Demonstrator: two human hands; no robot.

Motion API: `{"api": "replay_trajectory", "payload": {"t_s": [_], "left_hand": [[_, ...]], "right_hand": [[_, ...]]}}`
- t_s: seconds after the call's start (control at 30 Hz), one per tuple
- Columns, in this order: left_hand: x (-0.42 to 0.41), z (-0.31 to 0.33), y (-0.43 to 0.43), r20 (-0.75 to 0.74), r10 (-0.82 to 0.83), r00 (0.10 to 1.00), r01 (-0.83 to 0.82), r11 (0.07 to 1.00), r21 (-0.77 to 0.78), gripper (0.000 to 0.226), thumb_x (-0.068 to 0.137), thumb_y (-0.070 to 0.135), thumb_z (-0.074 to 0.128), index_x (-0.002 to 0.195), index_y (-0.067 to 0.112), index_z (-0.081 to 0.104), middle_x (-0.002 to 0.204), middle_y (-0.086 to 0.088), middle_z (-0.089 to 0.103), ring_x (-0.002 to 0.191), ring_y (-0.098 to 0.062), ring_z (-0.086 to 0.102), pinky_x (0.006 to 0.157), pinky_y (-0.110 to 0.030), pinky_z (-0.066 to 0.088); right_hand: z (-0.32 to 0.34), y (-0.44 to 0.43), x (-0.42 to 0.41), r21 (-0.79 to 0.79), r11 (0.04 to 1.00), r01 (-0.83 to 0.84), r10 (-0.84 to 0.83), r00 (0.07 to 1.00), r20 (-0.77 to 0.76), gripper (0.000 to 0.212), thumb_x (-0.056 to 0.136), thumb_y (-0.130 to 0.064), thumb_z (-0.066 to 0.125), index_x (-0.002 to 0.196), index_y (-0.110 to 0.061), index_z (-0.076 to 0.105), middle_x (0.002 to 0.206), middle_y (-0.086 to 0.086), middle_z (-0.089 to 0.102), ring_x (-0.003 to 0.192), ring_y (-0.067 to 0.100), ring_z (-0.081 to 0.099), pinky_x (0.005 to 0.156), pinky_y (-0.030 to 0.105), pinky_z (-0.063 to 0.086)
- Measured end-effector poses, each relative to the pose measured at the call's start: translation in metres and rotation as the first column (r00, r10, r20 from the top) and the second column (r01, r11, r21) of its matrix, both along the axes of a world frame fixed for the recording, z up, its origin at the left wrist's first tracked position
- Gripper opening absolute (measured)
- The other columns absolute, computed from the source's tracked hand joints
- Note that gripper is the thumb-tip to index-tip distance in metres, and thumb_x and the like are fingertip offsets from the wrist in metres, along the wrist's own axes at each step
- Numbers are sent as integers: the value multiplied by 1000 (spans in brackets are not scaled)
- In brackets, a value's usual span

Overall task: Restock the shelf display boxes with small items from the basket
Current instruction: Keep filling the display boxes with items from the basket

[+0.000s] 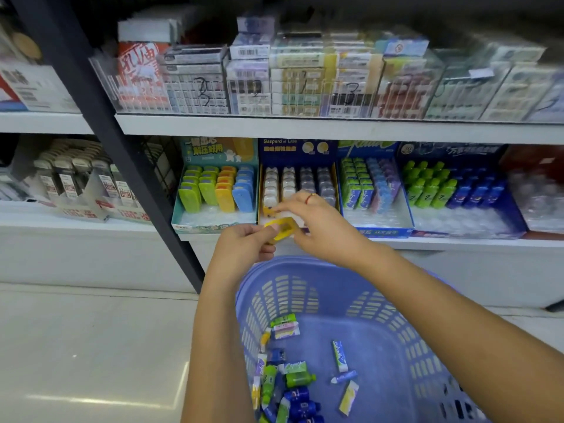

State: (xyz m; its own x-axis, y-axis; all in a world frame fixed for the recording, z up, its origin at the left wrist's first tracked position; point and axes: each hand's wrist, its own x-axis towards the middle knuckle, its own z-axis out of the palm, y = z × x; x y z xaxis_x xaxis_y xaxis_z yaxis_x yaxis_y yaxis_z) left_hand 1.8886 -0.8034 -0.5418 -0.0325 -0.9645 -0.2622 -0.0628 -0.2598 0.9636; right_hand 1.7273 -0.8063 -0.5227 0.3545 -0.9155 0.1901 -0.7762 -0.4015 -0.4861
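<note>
Yellow plastic item, small and flat with an open window in its face. It is pinched at one end by the left hand, thumb and curled fingers closed on it. Judged light, rigid and smooth, so best held by its edges. The right hand arches over it, fingertips pinching a smaller yellow piece. Beyond the fingers stands a navy display box; beneath the wrists, a blue basket.
</note>
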Motion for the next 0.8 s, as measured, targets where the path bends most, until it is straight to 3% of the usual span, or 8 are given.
{"api": "replay_trajectory", "payload": {"t_s": [0.07, 0.17, 0.3, 0.5, 0.57, 0.67, 0.73, 0.8], "left_hand": [[-14, 3, 1, -13, -32, 999, 32, 999, 16, 18, 84, 24, 70, 79, 7, 65, 64, -6, 63, 55, -11, 61, 59, -23, 55], [-40, 8, 4, -35, -99, 994, 100, 995, 30, 18, 84, 22, 69, 75, 7, 65, 64, -9, 65, 52, -10, 61, 52, -19, 52], [-74, 11, 7, 44, -117, 992, 120, 990, -70, 23, 84, 30, 68, 75, 9, 67, 60, -2, 68, 54, -8, 62, 59, -22, 54], [-125, 12, 14, 131, -219, 967, 247, 934, -257, 27, 92, 34, 58, 86, 11, 69, 75, -1, 70, 70, -8, 64, 68, -21, 55], [-138, 6, 16, 295, -224, 929, 318, 890, -327, 24, 93, 33, 56, 103, 16, 69, 97, 1, 71, 90, -8, 64, 80, -19, 49], [-144, -10, 15, 631, -169, 757, 463, 820, -336, 41, 94, 29, 56, 132, 13, 54, 133, -1, 53, 123, -14, 49, 99, -17, 31], [-144, -17, 14, 717, -195, 669, 543, 787, -292, 47, 94, 24, 55, 138, 12, 46, 143, -2, 43, 133, -16, 38, 105, -17, 24], [-142, -19, 14, 714, -195, 672, 548, 780, -302, 45, 93, 23, 55, 137, 14, 48, 142, -1, 45, 131, -16, 40, 102, -16, 26]], "right_hand": [[-2, 17, -12, 28, 998, -48, 49, 998, -41, 56, 82, -13, 61, 134, -28, 47, 129, -3, 46, 116, 15, 40, 100, 26, 36], [-3, 29, -31, -52, 998, 23, -28, 995, -97, 52, 83, -25, 67, 132, -23, 49, 127, -3, 50, 116, 16, 45, 99, 27, 38], [4, 35, -58, -165, 984, 74, -90, 992, -90, 39, 84, -22, 67, 121, -17, 56, 114, 1, 51, 97, 22, 57, 81, 35, 48], [10, 38, -112, -191, 957, 218, -209, 976, 63, 35, 88, -10, 57, 122, -16, 57, 114, 3, 60, 97, 24, 60, 84, 37, 49], [11, 38, -132, -180, 932, 316, -285, 942, 177, 32, 87, -9, 59, 119, -13, 59, 111, 5, 62, 96, 22, 60, 85, 36, 51], [11, 36, -153, -94, 896, 433, -382, 863, 331, 34, 84, -5, 63, 116, -14, 60, 108, 6, 56, 95, 19, 58, 82, 19, 51], [11, 34, -159, -59, 881, 469, -411, 822, 395, 31, 84, -12, 65, 115, -18, 61, 99, -2, 57, 90, 12, 56, 74, 6, 47], [14, 30, -159, -53, 872, 486, -425, 807, 411, 28, 85, -22, 67, 112, -23, 62, 89, -12, 59, 81, 6, 55, 69, 7, 44]]}}
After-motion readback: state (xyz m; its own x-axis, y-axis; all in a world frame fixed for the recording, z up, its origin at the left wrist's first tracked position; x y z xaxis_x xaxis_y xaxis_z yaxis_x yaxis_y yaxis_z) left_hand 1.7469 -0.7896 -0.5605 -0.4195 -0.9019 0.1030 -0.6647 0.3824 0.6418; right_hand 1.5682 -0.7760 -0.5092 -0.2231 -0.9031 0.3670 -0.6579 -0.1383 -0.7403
